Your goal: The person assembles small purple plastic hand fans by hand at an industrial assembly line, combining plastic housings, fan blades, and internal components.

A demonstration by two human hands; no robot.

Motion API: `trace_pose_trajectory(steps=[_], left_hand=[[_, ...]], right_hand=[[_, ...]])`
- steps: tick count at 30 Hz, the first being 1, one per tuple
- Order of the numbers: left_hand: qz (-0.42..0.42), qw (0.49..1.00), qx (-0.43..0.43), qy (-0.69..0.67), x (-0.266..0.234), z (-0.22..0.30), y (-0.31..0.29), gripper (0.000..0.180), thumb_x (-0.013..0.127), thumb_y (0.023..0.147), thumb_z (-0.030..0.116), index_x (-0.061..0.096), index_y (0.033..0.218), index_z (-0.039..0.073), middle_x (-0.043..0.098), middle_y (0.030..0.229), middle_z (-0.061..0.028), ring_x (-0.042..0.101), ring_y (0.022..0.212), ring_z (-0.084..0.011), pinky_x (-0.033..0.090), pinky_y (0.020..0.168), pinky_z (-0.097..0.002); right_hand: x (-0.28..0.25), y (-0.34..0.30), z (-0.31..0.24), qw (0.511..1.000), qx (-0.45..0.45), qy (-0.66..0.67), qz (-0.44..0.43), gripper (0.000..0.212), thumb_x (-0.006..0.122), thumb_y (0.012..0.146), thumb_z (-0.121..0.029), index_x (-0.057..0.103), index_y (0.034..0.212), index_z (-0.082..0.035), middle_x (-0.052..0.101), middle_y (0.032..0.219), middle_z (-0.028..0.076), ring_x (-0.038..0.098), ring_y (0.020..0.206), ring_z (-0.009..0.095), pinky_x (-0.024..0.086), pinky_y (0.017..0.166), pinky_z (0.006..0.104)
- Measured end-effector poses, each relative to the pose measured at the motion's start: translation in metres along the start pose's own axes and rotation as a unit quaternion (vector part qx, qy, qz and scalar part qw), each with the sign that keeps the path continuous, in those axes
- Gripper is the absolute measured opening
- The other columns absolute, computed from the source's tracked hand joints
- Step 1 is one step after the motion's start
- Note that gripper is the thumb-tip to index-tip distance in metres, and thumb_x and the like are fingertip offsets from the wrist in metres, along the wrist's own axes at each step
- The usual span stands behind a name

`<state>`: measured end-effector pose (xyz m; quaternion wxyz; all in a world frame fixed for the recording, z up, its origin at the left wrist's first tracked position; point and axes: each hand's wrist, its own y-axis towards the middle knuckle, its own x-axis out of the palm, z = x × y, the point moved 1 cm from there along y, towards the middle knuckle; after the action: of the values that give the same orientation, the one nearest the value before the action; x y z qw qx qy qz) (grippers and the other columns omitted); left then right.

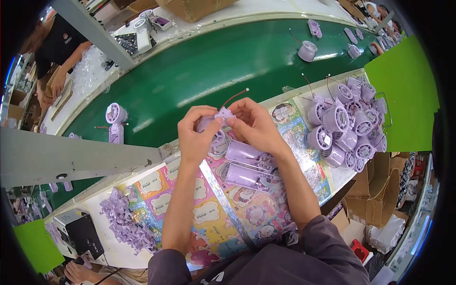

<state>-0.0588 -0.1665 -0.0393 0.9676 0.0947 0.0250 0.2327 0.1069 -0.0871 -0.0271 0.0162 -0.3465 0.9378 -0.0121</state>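
Purple part (225, 113) in clamped left hand (194, 137) and right hand (259, 127), patterned worktop (259, 213) below, green belt (223, 57) beyond

Gleams smooth and glossy along the green belt (213, 66). On its near side, looks like smooth plastic, softly shining, on the held lilac part (225, 113), the shells (242, 150) and the heaped round housings (336, 118); duller, almost matt, on the loose small pieces (123, 219). Also there, appears slick and film-like across the patterned sheet (206, 212), mirror-bright along the tape strip (225, 200), and matt, like cloth, on the dark sleeve (327, 240). On the belt's far side, crinkles as clear plastic film (96, 65), with dull brown cardboard on the box (194, 7).
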Motion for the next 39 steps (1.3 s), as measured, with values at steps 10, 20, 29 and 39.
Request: trace_pose_trajectory(steps=[10, 20, 29, 39], left_hand=[[-0.073, 0.997, 0.004, -0.030, -0.001, 0.000, 0.001, 0.013, 0.069, 0.089, 0.002, 0.071, 0.100, -0.005, 0.069, 0.108, -0.0090, 0.064, 0.093, -0.0140, 0.050, 0.082, -0.0267], [-0.114, 0.967, -0.088, -0.212, -0.011, 0.001, 0.003, 0.011, 0.068, 0.090, 0.001, 0.070, 0.097, -0.006, 0.066, 0.101, -0.0045, 0.061, 0.089, -0.0097, 0.046, 0.080, -0.0240], [0.110, 0.973, -0.073, -0.190, 0.000, 0.003, 0.003, 0.023, 0.063, 0.103, 0.019, 0.067, 0.115, 0.000, 0.069, 0.103, -0.0010, 0.061, 0.085, -0.0062, 0.049, 0.074, -0.0225], [-0.289, 0.954, 0.013, 0.074, 0.008, 0.045, -0.008, 0.068, 0.075, 0.078, 0.002, 0.052, 0.142, 0.009, 0.056, 0.140, -0.0108, 0.052, 0.131, -0.0260, 0.040, 0.112, -0.0432]], right_hand=[[0.002, -0.006, -0.009, 0.997, -0.044, -0.049, -0.035, 0.033, 0.065, 0.097, -0.003, 0.055, 0.127, 0.002, 0.063, 0.105, 0.004, 0.059, 0.082, 0.008, 0.052, 0.068, 0.0244], [0.006, -0.010, -0.023, 0.992, -0.069, -0.099, -0.024, 0.029, 0.070, 0.093, -0.008, 0.061, 0.119, 0.003, 0.070, 0.099, 0.009, 0.064, 0.083, 0.015, 0.052, 0.072, 0.0288], [0.007, -0.006, -0.028, 0.965, -0.159, -0.191, 0.083, 0.038, 0.076, 0.091, -0.016, 0.063, 0.125, -0.003, 0.066, 0.109, 0.008, 0.062, 0.085, 0.012, 0.051, 0.068, 0.0265], [-0.050, 0.000, -0.020, 0.961, -0.069, 0.246, 0.109, 0.061, 0.071, 0.090, -0.015, 0.046, 0.146, -0.006, 0.064, 0.125, 0.010, 0.067, 0.101, 0.019, 0.055, 0.077, 0.0303]])
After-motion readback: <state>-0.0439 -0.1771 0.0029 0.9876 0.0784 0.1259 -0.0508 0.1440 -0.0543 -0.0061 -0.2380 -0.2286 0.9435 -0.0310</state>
